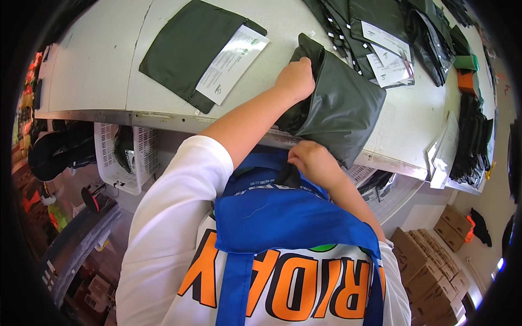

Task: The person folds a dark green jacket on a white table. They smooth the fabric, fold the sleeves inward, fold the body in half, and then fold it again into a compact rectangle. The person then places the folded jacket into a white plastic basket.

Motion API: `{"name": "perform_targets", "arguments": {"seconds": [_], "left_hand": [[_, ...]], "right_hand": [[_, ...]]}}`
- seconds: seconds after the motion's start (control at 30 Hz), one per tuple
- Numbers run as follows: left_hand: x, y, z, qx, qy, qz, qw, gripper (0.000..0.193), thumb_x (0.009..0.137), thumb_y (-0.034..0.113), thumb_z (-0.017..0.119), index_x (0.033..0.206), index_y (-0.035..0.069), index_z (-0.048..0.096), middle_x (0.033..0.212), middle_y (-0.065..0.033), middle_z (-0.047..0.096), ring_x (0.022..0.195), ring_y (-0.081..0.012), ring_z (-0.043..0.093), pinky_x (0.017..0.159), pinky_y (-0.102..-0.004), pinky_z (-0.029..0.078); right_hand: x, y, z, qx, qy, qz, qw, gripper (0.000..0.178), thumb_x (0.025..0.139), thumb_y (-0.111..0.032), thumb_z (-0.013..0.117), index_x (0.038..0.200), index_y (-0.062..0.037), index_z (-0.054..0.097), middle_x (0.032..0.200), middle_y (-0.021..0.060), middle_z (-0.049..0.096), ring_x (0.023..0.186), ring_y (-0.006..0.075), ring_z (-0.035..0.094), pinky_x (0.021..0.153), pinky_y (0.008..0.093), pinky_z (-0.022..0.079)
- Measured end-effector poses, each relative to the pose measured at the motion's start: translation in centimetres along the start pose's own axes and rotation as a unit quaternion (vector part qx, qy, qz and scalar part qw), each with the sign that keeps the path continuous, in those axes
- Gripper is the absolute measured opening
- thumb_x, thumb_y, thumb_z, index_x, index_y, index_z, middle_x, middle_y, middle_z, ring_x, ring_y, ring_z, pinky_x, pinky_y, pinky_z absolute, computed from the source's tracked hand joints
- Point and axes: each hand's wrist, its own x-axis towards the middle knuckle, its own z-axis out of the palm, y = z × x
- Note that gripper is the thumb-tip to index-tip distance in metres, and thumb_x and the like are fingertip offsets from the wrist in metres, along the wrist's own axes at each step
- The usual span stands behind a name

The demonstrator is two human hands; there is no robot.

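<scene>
The fingers of my left hand point(298, 79) are clenched on the upper left edge of a glossy dark green bag point(350, 103), beside its folded rim. The bag lies tilted across the front edge of the white table point(103, 65), its lower corner hanging past that edge toward me. My right hand point(315, 162) is just below the bag, near my blue apron point(288, 217), with its fingers curled in; I cannot tell whether they grasp the small dark piece beside them or are merely bent. To the left, apart from my hands, a flat dark green packet point(190, 51) lies on the table, with a white printed card point(232, 64) along its right side. Beyond the bag, on the upper right, there are dark packets with white labels point(387, 41) on top
</scene>
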Motion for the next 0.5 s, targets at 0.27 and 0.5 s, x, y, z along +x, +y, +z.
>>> {"name": "perform_targets", "arguments": {"seconds": [0.27,0.5], "left_hand": [[0.0,-0.1,-0.2,-0.001,-0.008,0.011,1.0,0.021,0.082,0.013,0.058,0.092,-0.005,0.053,0.081,-0.026,0.065,0.081,-0.0434,0.063,0.074,-0.0496,0.05],[0.0,0.3,-0.3,-0.004,-0.024,0.036,0.999,0.021,0.083,0.01,0.053,0.093,-0.007,0.051,0.08,-0.0292,0.064,0.078,-0.0438,0.064,0.071,-0.0502,0.052]], "right_hand": [[2.5,-0.6,-1.0,0.373,0.194,0.17,0.891,0.006,0.093,-0.005,0.058,0.09,0.0006,0.056,0.077,0.0037,0.062,0.066,0.0077,0.057,0.062,0.0235,0.048],[-0.1,-1.1,-2.2,0.56,0.263,0.139,0.774,0.01,0.096,-0.009,0.054,0.088,-0.0044,0.049,0.07,0.0059,0.058,0.058,0.0108,0.052,0.054,0.0236,0.041]]}}
